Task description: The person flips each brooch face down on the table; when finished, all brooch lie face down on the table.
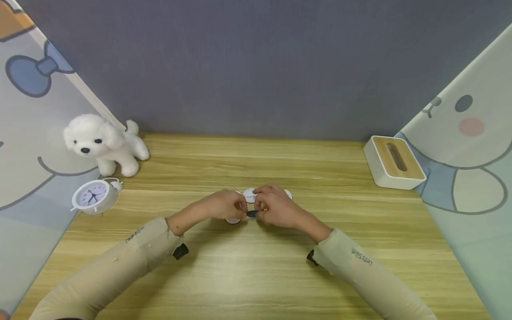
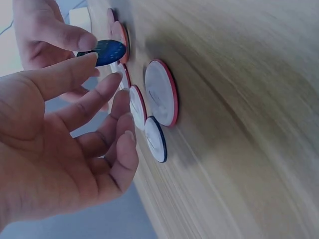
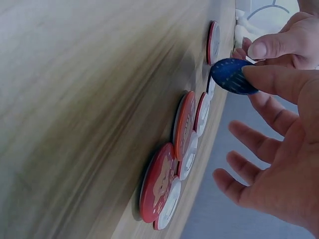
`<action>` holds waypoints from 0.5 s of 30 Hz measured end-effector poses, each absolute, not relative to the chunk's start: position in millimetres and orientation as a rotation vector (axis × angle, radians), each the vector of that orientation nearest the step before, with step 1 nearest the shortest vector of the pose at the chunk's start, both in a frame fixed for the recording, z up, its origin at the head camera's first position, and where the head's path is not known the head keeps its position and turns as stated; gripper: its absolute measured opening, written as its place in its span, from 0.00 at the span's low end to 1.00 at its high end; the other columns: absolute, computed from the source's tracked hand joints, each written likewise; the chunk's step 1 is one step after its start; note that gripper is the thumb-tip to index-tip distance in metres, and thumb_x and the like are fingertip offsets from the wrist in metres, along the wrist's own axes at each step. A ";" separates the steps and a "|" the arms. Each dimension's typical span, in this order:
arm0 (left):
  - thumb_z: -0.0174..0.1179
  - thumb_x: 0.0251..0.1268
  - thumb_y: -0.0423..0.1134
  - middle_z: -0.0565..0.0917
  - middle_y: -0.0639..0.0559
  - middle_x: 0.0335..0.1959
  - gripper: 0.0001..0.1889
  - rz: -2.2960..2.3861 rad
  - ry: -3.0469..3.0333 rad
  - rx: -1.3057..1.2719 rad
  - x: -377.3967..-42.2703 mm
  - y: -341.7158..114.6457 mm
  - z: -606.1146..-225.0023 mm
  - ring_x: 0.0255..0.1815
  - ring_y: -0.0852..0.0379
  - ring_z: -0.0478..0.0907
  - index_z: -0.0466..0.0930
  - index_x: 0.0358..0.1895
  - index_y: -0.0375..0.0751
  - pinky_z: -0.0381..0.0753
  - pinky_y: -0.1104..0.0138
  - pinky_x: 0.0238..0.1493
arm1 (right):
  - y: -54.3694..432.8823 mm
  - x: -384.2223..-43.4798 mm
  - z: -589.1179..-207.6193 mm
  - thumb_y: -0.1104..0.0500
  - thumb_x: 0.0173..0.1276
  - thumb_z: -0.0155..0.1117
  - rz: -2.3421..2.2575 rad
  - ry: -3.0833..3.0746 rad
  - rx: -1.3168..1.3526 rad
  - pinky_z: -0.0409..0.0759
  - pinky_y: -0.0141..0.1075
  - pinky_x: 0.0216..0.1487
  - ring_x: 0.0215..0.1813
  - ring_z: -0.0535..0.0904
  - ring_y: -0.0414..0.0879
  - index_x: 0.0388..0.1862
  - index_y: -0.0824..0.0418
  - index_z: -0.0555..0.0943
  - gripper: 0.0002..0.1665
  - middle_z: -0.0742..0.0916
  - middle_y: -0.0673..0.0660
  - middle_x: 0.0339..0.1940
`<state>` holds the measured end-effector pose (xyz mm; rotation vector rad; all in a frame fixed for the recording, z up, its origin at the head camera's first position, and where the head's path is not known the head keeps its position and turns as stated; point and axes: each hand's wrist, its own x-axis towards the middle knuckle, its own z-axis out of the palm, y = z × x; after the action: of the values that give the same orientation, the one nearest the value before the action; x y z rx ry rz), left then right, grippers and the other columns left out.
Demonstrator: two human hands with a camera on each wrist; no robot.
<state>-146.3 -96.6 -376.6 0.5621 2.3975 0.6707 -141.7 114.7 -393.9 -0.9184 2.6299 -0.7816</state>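
Note:
A thin round disc point(image 1: 252, 214) with a dark blue patterned face point(image 3: 230, 77) is held up off the table between both hands. My right hand point(image 1: 278, 206) pinches it with the thumb on its face, the other fingers spread. At its opposite edge my left hand point(image 1: 227, 204) holds it by thumb and fingertips, the remaining fingers loosely bent. Several similar discs lie close together under the hands: a large white one with a red rim point(image 2: 162, 93), a small white one with a dark rim point(image 2: 156, 139), a red one with a picture point(image 3: 158, 184) and an orange one point(image 3: 184, 119).
A white plush dog point(image 1: 108, 144) and a white alarm clock point(image 1: 96, 197) stand at the left of the wooden table point(image 1: 256, 266). At the back right is a white tissue box with a wooden lid point(image 1: 396, 162). A grey panel point(image 1: 256, 66) rises behind the table.

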 end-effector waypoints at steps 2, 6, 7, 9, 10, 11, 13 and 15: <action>0.66 0.66 0.43 0.86 0.52 0.42 0.05 0.668 2.404 0.564 -146.7 -96.2 -377.0 0.38 0.57 0.80 0.83 0.39 0.48 0.78 0.65 0.36 | 115.3 -141.6 -394.0 0.59 0.62 0.69 -0.810 2.636 -0.917 0.65 0.59 0.69 0.72 0.66 0.60 0.27 0.49 0.79 0.08 0.79 0.58 0.67; 0.67 0.65 0.44 0.86 0.51 0.41 0.06 0.670 2.421 0.574 -147.7 -95.6 -378.8 0.37 0.57 0.80 0.84 0.40 0.49 0.78 0.65 0.36 | 116.0 -141.4 -394.9 0.59 0.63 0.69 -0.850 2.642 -0.932 0.66 0.61 0.67 0.72 0.66 0.59 0.27 0.48 0.78 0.09 0.78 0.58 0.68; 0.67 0.65 0.44 0.86 0.51 0.41 0.06 0.677 2.417 0.573 -148.3 -95.9 -378.5 0.37 0.57 0.80 0.84 0.41 0.49 0.78 0.65 0.35 | 116.1 -141.5 -395.2 0.59 0.63 0.69 -0.853 2.649 -0.945 0.66 0.61 0.67 0.72 0.66 0.60 0.28 0.48 0.78 0.09 0.78 0.58 0.68; 0.65 0.67 0.43 0.85 0.49 0.43 0.07 0.693 2.397 0.561 -150.7 -97.5 -376.6 0.37 0.56 0.81 0.83 0.44 0.48 0.79 0.65 0.35 | 116.2 -141.9 -395.5 0.59 0.64 0.69 -0.851 2.674 -0.974 0.66 0.62 0.66 0.72 0.67 0.60 0.28 0.48 0.78 0.09 0.78 0.59 0.69; 0.64 0.67 0.43 0.85 0.48 0.44 0.07 0.703 2.387 0.548 -152.1 -98.5 -375.0 0.37 0.55 0.81 0.83 0.45 0.47 0.79 0.64 0.35 | 116.2 -142.1 -395.5 0.59 0.63 0.68 -0.851 2.689 -0.986 0.66 0.63 0.66 0.71 0.67 0.60 0.28 0.48 0.78 0.08 0.78 0.59 0.69; 0.62 0.69 0.43 0.85 0.48 0.45 0.08 0.714 2.379 0.536 -153.7 -99.9 -372.8 0.39 0.55 0.80 0.83 0.45 0.47 0.78 0.64 0.36 | 116.3 -142.2 -395.3 0.59 0.63 0.68 -0.847 2.710 -1.000 0.66 0.63 0.66 0.71 0.67 0.61 0.28 0.48 0.78 0.08 0.78 0.59 0.69; 0.59 0.71 0.43 0.84 0.47 0.45 0.09 0.747 2.361 0.514 -156.6 -102.8 -369.2 0.40 0.54 0.80 0.83 0.47 0.44 0.77 0.64 0.38 | 116.3 -142.5 -394.9 0.60 0.62 0.68 -0.848 2.752 -1.025 0.66 0.65 0.67 0.71 0.68 0.61 0.28 0.48 0.78 0.08 0.79 0.59 0.68; 0.55 0.73 0.44 0.84 0.48 0.43 0.12 0.782 2.339 0.493 -158.7 -105.3 -367.3 0.40 0.55 0.78 0.84 0.47 0.42 0.76 0.65 0.38 | 116.3 -142.4 -394.4 0.61 0.61 0.67 -0.856 2.788 -1.040 0.65 0.65 0.67 0.71 0.68 0.61 0.28 0.48 0.79 0.08 0.79 0.59 0.68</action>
<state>-158.7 -105.3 -367.3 0.4927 2.3393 0.7817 -142.4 116.3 -394.4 -1.0397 2.7881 -0.8557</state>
